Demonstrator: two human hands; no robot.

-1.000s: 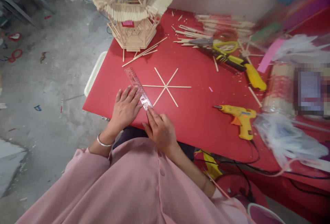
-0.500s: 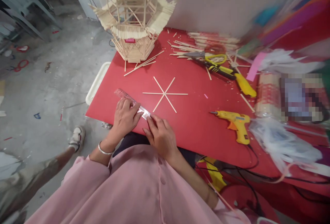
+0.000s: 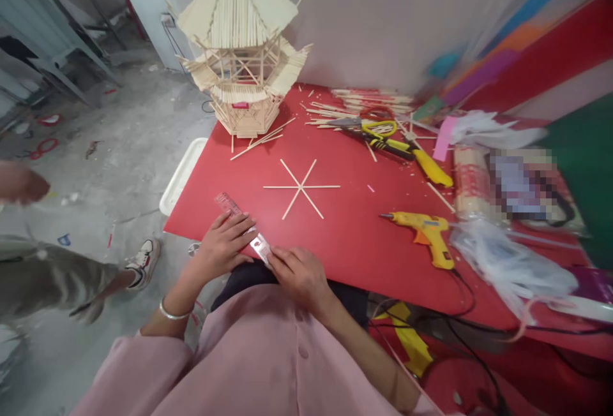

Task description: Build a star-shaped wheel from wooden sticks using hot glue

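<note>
A clear ruler (image 3: 260,248) with a white end lies slantwise at the table's front edge. Across its middle rests my left hand (image 3: 225,244), fingers stretched out flat, a silver bangle on the wrist. My right hand (image 3: 301,275) has its thumb and fingers closed on the near end of the ruler. Just beyond the hands, thin wooden sticks form a six-armed star (image 3: 301,187) flat on the red tabletop (image 3: 335,244). A tiered pagoda model (image 3: 244,97) made of such sticks stands at the back left.
To the right lies a yellow glue gun (image 3: 426,234) with its cord. Scissors (image 3: 378,126), yellow-handled pliers (image 3: 412,154) and loose sticks lie at the back, near plastic bags (image 3: 507,263). At left, another person's leg (image 3: 57,282) and hand (image 3: 22,183) appear beside a white stool (image 3: 182,177).
My left hand has flattened out over the ruler, and the ruler's near end has tipped closer to me. The view has shifted upward. Another person's hand has come in at the left.
</note>
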